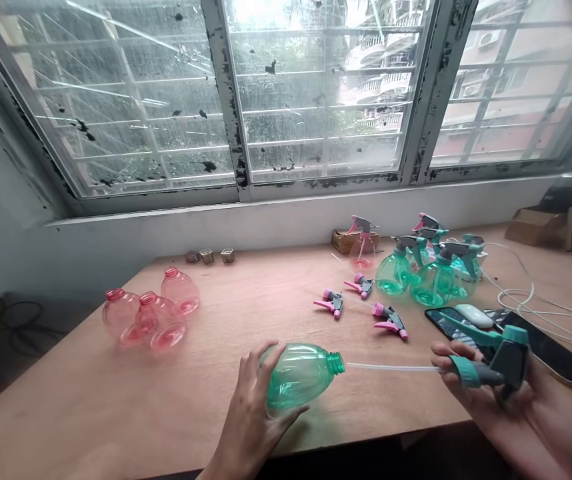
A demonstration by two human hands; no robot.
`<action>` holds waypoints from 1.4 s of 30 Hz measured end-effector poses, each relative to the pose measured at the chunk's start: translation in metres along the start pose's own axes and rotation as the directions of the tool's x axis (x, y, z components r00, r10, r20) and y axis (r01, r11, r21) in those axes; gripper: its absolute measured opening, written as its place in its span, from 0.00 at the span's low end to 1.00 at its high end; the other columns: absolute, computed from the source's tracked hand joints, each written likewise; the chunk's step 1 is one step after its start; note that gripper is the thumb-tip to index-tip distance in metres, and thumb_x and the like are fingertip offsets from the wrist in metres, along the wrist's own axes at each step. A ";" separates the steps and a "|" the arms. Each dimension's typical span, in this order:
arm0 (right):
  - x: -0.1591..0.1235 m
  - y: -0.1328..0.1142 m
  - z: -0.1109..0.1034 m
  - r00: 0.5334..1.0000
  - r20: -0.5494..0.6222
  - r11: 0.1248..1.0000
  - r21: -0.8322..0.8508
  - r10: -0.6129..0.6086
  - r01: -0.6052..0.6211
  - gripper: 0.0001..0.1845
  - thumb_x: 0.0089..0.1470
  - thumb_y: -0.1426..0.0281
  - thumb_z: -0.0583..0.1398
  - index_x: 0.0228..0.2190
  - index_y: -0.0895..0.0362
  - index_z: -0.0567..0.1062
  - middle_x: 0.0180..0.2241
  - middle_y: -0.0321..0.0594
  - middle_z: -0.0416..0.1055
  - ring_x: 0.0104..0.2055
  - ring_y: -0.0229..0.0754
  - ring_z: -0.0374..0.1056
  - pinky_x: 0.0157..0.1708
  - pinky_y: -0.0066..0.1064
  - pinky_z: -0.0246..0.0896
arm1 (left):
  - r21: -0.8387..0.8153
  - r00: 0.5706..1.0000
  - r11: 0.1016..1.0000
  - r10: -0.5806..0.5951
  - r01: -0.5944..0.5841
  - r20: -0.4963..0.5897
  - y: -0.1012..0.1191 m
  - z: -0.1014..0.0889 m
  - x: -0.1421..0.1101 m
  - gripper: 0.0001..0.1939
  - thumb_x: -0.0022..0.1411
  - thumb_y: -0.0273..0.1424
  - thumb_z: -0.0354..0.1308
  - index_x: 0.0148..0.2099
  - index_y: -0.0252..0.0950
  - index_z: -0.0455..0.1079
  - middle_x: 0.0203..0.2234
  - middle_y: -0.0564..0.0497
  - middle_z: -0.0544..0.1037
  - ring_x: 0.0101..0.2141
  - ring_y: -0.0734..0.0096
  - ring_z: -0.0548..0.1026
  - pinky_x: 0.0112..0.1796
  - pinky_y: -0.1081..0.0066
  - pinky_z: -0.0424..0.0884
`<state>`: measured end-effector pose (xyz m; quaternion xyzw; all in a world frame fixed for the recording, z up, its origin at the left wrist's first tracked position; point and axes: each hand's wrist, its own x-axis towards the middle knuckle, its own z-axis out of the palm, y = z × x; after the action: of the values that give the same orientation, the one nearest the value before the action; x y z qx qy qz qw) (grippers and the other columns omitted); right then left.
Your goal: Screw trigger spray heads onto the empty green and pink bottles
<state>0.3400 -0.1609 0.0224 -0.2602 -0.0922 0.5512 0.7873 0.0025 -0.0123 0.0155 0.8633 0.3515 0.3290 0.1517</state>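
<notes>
My left hand (251, 407) grips a clear green bottle (299, 375) around its base, tilted on its side with the open neck pointing right. In my right hand (511, 407) lies a green and grey spray head (496, 360), fingers closed around its collar. A thin white dip tube (391, 367) runs left from the spray head, its tip just short of the bottle mouth and apart from it. Beyond my hands, several pink and grey spray heads (389, 321) rest on the wooden table (246, 300).
Several pink bottles (166, 320) without heads stand at left. Assembled green spray bottles (436, 280) and a pink one (363, 248) cluster at back right. Near my right hand are phones (556, 347), a white mouse (475, 315) and a white cable (526, 293). A cardboard box (536, 227) sits far right.
</notes>
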 end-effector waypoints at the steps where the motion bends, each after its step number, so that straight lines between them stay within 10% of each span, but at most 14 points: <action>1: -0.002 0.000 0.000 0.999 -0.018 0.999 -0.033 -0.041 0.041 0.24 0.67 0.59 0.55 0.59 0.58 0.72 0.55 0.57 0.76 0.52 0.59 0.76 0.50 0.43 0.78 | 0.027 1.000 1.000 0.010 -0.010 -0.002 0.001 0.001 0.000 0.44 0.58 0.28 0.72 0.69 0.52 0.52 0.62 0.43 0.63 0.59 0.44 0.63 0.58 0.46 0.66; 13: 0.024 0.042 0.042 0.999 -0.022 0.966 -0.255 -0.038 0.032 0.27 0.59 0.45 0.59 0.42 0.53 0.83 0.42 0.45 0.79 0.45 0.49 0.77 0.40 0.29 0.80 | 0.001 1.000 1.000 0.008 -0.008 -0.018 0.001 0.003 -0.001 0.44 0.58 0.30 0.72 0.68 0.54 0.53 0.62 0.44 0.63 0.59 0.42 0.64 0.58 0.46 0.66; 21: 0.025 0.033 0.035 0.962 0.048 0.886 -0.381 -0.269 0.266 0.07 0.54 0.63 0.70 0.34 0.52 0.83 0.39 0.38 0.76 0.38 0.40 0.72 0.36 0.19 0.74 | -0.133 0.998 0.989 -0.070 0.070 0.008 -0.001 0.006 -0.002 0.44 0.59 0.27 0.70 0.68 0.58 0.51 0.63 0.47 0.59 0.63 0.47 0.64 0.59 0.50 0.68; 27: 0.041 0.066 0.030 0.969 0.228 0.766 -0.605 -0.096 0.218 0.16 0.59 0.57 0.66 0.41 0.56 0.82 0.43 0.46 0.79 0.42 0.46 0.74 0.39 0.29 0.72 | -0.076 1.000 0.997 -0.020 0.020 0.009 -0.002 0.010 -0.002 0.45 0.58 0.25 0.70 0.69 0.56 0.52 0.64 0.45 0.60 0.62 0.44 0.65 0.58 0.50 0.70; 32: 0.044 0.087 0.027 0.955 0.240 0.677 -0.733 0.176 0.060 0.26 0.58 0.48 0.63 0.41 0.59 0.80 0.28 0.43 0.79 0.24 0.43 0.72 0.26 0.33 0.66 | 0.016 0.998 1.000 0.020 -0.021 0.062 0.011 0.017 -0.011 0.38 0.69 0.33 0.59 0.72 0.55 0.44 0.69 0.42 0.53 0.66 0.41 0.60 0.58 0.45 0.69; 37: 0.039 0.087 0.024 0.980 0.152 0.660 -0.751 0.127 0.031 0.25 0.47 0.52 0.72 0.40 0.58 0.79 0.24 0.39 0.80 0.27 0.48 0.75 0.32 0.37 0.68 | 0.017 0.994 0.996 0.090 -0.092 0.057 0.023 0.021 -0.016 0.33 0.74 0.30 0.47 0.74 0.53 0.38 0.74 0.47 0.41 0.70 0.44 0.50 0.63 0.44 0.62; 42: 0.038 0.086 0.022 0.983 0.139 0.630 -0.776 0.123 0.031 0.24 0.43 0.56 0.74 0.37 0.58 0.79 0.23 0.39 0.79 0.27 0.48 0.74 0.32 0.38 0.68 | 0.006 0.978 0.991 0.132 -0.134 0.161 0.024 -0.001 -0.008 0.34 0.72 0.38 0.51 0.74 0.54 0.41 0.72 0.51 0.50 0.68 0.42 0.55 0.63 0.41 0.59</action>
<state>0.2739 -0.0974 -0.0088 -0.5248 -0.3830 0.4992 0.5733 0.0093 -0.0351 0.0246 0.9097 0.2823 0.2651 0.1501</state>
